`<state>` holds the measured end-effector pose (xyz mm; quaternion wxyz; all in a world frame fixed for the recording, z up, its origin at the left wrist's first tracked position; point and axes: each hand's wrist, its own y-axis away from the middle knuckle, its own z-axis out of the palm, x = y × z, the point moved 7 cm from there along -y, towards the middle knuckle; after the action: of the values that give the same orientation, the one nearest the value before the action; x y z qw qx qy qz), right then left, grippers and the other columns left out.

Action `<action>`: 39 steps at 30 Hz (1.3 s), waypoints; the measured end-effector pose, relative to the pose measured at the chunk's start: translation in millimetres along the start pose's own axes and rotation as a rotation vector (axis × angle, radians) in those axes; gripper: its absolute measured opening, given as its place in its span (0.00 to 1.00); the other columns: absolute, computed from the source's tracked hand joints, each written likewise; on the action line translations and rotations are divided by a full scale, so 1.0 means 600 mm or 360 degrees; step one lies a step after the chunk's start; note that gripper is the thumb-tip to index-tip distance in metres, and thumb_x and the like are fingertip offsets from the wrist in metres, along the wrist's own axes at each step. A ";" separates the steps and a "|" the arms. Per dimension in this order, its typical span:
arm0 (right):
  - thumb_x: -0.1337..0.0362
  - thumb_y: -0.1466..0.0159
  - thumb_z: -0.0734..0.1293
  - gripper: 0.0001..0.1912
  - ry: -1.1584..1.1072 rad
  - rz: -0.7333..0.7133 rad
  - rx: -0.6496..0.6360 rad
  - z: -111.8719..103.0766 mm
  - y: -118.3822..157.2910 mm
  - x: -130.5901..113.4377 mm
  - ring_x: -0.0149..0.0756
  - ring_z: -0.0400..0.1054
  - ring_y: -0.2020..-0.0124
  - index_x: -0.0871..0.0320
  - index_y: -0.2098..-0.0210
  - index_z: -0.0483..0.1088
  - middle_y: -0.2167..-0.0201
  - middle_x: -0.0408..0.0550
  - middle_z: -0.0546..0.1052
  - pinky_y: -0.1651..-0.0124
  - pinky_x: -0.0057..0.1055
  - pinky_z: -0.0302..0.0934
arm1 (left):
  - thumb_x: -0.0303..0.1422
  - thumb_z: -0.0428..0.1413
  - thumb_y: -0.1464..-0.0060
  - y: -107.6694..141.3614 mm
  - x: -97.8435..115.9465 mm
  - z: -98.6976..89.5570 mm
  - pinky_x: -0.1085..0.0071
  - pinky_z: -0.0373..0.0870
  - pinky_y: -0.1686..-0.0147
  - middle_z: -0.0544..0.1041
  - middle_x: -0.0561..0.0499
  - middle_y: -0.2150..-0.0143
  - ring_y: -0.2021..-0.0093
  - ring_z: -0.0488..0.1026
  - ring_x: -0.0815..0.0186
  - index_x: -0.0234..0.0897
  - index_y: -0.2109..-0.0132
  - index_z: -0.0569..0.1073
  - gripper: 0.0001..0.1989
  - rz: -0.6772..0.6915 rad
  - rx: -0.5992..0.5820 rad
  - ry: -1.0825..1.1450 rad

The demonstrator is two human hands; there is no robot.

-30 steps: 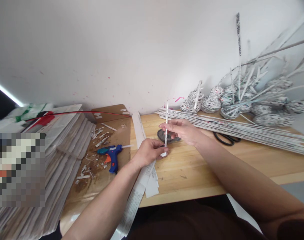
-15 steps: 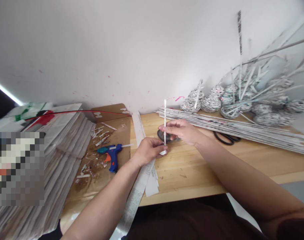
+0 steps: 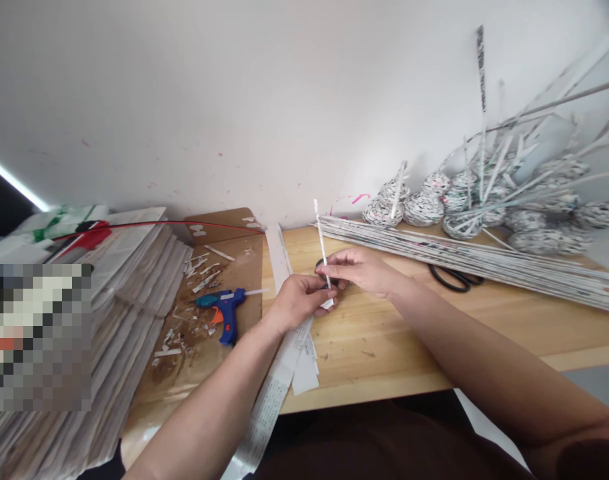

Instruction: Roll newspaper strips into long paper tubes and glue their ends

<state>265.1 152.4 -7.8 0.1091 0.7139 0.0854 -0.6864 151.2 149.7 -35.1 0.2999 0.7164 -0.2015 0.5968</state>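
Observation:
A thin white paper tube point(image 3: 320, 230) stands up from between my hands, leaning left at its top. My left hand point(image 3: 301, 300) pinches its lower end, where a bit of white paper shows at the fingertips. With thumb and fingers closed, my right hand point(image 3: 357, 269) grips the tube a little higher up. A printed newspaper strip point(image 3: 270, 393) runs from under my left hand down toward the front edge. Just behind the fingers lies a dark round object point(image 3: 320, 265), mostly hidden. More paper strips point(image 3: 307, 373) lie on the wooden table point(image 3: 384, 353).
On the left, a blue glue gun point(image 3: 227, 313) rests on a brown board point(image 3: 249, 267) among paper scraps. Stacked newspaper sheets point(image 3: 134, 300) stand beside it. To the right are a bundle of paper tubes point(image 3: 459, 257), black scissor handles point(image 3: 451, 279) and several woven paper pieces point(image 3: 424, 207).
The tube has tilted, its top moving left. My right hand has slid slightly lower and closer to my left hand, which stays nearly in place.

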 end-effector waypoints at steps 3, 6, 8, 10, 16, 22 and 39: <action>0.52 0.47 0.73 0.17 -0.0022 -0.0008 0.0047 0.000 0.000 -0.002 0.26 0.64 0.79 0.61 0.74 0.72 0.79 0.42 0.73 0.76 0.25 0.56 | 0.41 0.62 0.53 0.000 -0.002 0.002 0.70 0.73 0.67 0.78 0.48 0.69 0.69 0.74 0.66 0.32 0.64 0.78 0.15 -0.0035 -0.0020 0.0049; 0.53 0.49 0.75 0.17 -0.0097 -0.0034 0.0204 -0.009 0.000 -0.003 0.24 0.62 0.81 0.60 0.76 0.69 0.81 0.40 0.71 0.77 0.24 0.55 | 0.40 0.63 0.54 -0.001 -0.005 0.004 0.71 0.73 0.67 0.78 0.48 0.69 0.69 0.75 0.66 0.32 0.65 0.77 0.15 -0.0061 -0.0032 0.0108; 0.53 0.48 0.74 0.17 -0.0089 -0.0008 0.0132 -0.004 0.000 -0.001 0.25 0.63 0.79 0.60 0.74 0.70 0.78 0.41 0.72 0.76 0.24 0.56 | 0.41 0.63 0.54 -0.002 -0.004 0.003 0.71 0.73 0.67 0.78 0.47 0.69 0.69 0.74 0.66 0.31 0.66 0.78 0.15 -0.0045 -0.0028 0.0104; 0.53 0.46 0.73 0.16 -0.0052 0.0023 -0.0005 0.005 -0.001 0.000 0.26 0.65 0.77 0.61 0.71 0.73 0.74 0.44 0.75 0.74 0.25 0.58 | 0.41 0.63 0.54 -0.003 -0.003 0.001 0.71 0.72 0.68 0.78 0.47 0.70 0.70 0.74 0.66 0.31 0.66 0.78 0.15 -0.0017 -0.0015 0.0086; 0.52 0.49 0.75 0.19 -0.0139 -0.0062 0.0294 -0.014 -0.002 0.000 0.24 0.60 0.82 0.60 0.77 0.68 0.81 0.40 0.71 0.78 0.24 0.54 | 0.42 0.61 0.52 -0.006 -0.010 -0.002 0.71 0.71 0.68 0.78 0.48 0.71 0.71 0.74 0.66 0.32 0.68 0.77 0.14 0.0023 0.0025 -0.0084; 0.53 0.46 0.73 0.17 -0.0078 -0.0016 0.0022 0.002 -0.004 0.003 0.27 0.65 0.76 0.62 0.69 0.74 0.74 0.45 0.76 0.74 0.25 0.59 | 0.42 0.60 0.52 -0.007 -0.014 -0.004 0.70 0.71 0.67 0.78 0.48 0.70 0.70 0.74 0.65 0.33 0.66 0.78 0.15 0.0013 0.0024 -0.0117; 0.53 0.46 0.73 0.17 -0.0122 -0.0130 0.0214 -0.009 -0.003 -0.006 0.25 0.62 0.80 0.60 0.71 0.70 0.78 0.42 0.73 0.76 0.25 0.56 | 0.42 0.61 0.53 -0.001 -0.004 0.003 0.69 0.72 0.66 0.77 0.48 0.70 0.69 0.74 0.66 0.31 0.64 0.77 0.16 -0.0025 0.0000 0.0037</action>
<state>269.3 155.7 -4.3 0.0360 0.6887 0.0640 -0.7213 152.4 149.1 -38.0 0.3071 0.7110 -0.1923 0.6027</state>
